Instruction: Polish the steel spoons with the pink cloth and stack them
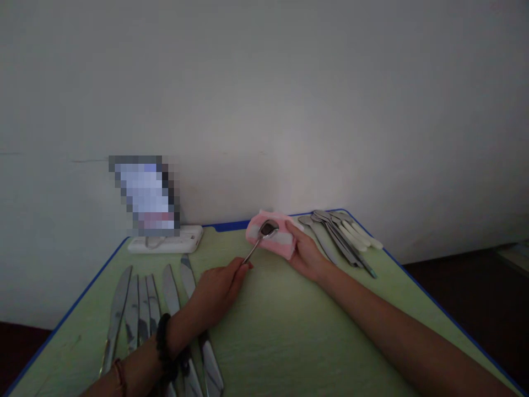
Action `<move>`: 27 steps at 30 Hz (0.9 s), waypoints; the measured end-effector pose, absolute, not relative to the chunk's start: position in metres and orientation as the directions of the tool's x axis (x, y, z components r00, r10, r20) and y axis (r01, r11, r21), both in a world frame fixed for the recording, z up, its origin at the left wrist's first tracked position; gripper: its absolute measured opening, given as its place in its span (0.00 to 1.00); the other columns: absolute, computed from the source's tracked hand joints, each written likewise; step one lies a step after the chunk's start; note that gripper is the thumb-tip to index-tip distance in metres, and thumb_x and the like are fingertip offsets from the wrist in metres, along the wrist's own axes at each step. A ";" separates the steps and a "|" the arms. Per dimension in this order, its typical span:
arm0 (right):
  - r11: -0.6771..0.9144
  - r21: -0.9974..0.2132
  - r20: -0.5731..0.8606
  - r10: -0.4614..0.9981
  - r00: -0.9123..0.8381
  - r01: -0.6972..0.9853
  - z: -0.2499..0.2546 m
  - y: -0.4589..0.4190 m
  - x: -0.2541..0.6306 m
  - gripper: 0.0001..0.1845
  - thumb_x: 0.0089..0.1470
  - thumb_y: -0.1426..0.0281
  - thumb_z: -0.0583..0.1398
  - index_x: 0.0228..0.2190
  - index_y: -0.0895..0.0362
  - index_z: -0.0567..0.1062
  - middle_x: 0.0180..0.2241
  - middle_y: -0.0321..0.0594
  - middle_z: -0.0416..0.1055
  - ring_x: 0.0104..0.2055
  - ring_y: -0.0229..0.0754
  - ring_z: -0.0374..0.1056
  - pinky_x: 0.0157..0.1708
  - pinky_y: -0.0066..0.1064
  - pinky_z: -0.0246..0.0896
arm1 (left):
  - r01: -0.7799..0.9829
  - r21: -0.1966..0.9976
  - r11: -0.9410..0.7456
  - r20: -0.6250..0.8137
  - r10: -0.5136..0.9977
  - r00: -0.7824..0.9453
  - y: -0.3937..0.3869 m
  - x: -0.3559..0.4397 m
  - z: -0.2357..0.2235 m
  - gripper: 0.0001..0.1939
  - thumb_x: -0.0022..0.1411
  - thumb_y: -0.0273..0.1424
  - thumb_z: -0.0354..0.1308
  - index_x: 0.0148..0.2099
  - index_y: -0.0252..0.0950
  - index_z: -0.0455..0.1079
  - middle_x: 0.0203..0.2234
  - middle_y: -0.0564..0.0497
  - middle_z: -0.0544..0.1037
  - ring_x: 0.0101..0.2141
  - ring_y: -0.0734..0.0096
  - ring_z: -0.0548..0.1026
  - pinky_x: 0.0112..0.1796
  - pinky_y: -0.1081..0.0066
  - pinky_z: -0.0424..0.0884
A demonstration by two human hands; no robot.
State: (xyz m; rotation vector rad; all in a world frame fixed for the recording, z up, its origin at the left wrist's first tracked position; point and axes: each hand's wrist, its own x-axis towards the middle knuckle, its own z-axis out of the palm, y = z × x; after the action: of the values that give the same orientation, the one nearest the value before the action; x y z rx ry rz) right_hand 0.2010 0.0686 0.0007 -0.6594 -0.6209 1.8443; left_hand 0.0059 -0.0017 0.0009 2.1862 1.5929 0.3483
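Note:
My left hand [221, 289] is closed round the handle of a metal spoon [268, 228], whose bowl points up and away. Behind the bowl, a pink and white striped cloth [283, 250] lies in my right hand [306, 253], the thumb over its near right edge. The spoon's bowl rests against the cloth, above the table top. Under and beside my left forearm are several table knives [122, 298], blades pointing away, some partly hidden by the arm. Just right of my right hand lies a heap of metal spoons [336, 240].
Several utensils with cream handles [359, 236] lie at the right of the spoon heap. A blurred-out screen [146, 193] leans on a white stand [165, 240] at the back left. The green table [268, 342] has a blue edge and meets a pale wall [264, 99].

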 end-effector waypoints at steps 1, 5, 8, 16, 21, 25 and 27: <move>-0.312 -0.678 -0.137 0.943 -0.303 -0.666 0.001 0.069 0.201 0.16 0.59 0.69 0.50 0.46 0.60 0.71 0.43 0.43 0.76 0.43 0.42 0.72 0.50 0.37 0.65 | 0.845 0.465 -0.265 -0.037 0.948 0.317 -0.002 0.006 0.002 0.18 0.69 0.35 0.34 0.45 0.39 0.65 0.35 0.49 0.80 0.36 0.63 0.78 0.37 0.69 0.67; -0.244 -0.647 -0.101 0.966 -0.236 -0.722 0.003 0.069 0.200 0.18 0.59 0.69 0.50 0.48 0.60 0.70 0.45 0.44 0.75 0.45 0.42 0.72 0.51 0.37 0.64 | 0.866 0.441 -0.235 -0.052 0.957 0.287 -0.002 0.008 0.005 0.18 0.69 0.34 0.34 0.40 0.38 0.66 0.28 0.49 0.78 0.31 0.64 0.77 0.33 0.70 0.65; -0.238 -0.638 -0.096 0.968 -0.231 -0.732 0.005 0.068 0.200 0.19 0.59 0.68 0.50 0.49 0.60 0.70 0.45 0.43 0.75 0.47 0.42 0.71 0.53 0.38 0.63 | 0.895 0.388 -0.220 -0.080 0.959 0.271 -0.002 0.009 0.006 0.17 0.68 0.34 0.36 0.36 0.37 0.65 0.27 0.48 0.78 0.31 0.62 0.77 0.31 0.70 0.63; -0.265 -0.646 -0.046 0.950 -0.309 -0.716 0.005 0.068 0.200 0.19 0.58 0.70 0.52 0.49 0.60 0.70 0.46 0.44 0.75 0.47 0.43 0.71 0.50 0.38 0.65 | 0.892 0.367 -0.262 -0.073 0.948 0.309 -0.002 0.008 0.006 0.17 0.68 0.35 0.34 0.34 0.38 0.62 0.24 0.48 0.75 0.28 0.63 0.76 0.29 0.70 0.60; -0.278 -0.674 -0.067 0.945 -0.319 -0.685 0.003 0.067 0.199 0.18 0.58 0.69 0.52 0.48 0.60 0.71 0.45 0.44 0.75 0.45 0.43 0.72 0.48 0.38 0.67 | 0.893 0.354 -0.277 -0.072 0.944 0.321 -0.001 0.007 0.004 0.17 0.68 0.36 0.34 0.34 0.38 0.61 0.23 0.49 0.74 0.27 0.64 0.75 0.29 0.70 0.59; -0.277 -0.692 -0.051 0.940 -0.337 -0.666 0.005 0.066 0.199 0.17 0.58 0.69 0.51 0.46 0.60 0.72 0.45 0.43 0.75 0.45 0.43 0.71 0.49 0.38 0.66 | 0.898 0.340 -0.280 -0.077 0.943 0.323 -0.002 0.007 0.003 0.16 0.68 0.36 0.35 0.34 0.38 0.61 0.24 0.49 0.75 0.28 0.63 0.76 0.29 0.70 0.59; -0.280 -0.686 -0.037 0.935 -0.353 -0.671 0.006 0.066 0.198 0.18 0.59 0.69 0.50 0.46 0.60 0.72 0.45 0.43 0.75 0.45 0.43 0.71 0.49 0.39 0.66 | 0.895 0.350 -0.276 -0.078 0.944 0.322 -0.002 0.008 0.004 0.16 0.68 0.36 0.35 0.34 0.39 0.61 0.24 0.49 0.75 0.28 0.63 0.76 0.29 0.71 0.59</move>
State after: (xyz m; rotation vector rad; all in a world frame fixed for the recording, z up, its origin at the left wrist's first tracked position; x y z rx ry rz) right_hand 0.1984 0.0660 0.0056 -0.5368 -0.7043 1.8392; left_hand 0.0075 -0.0024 0.0040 2.2637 1.6439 0.2063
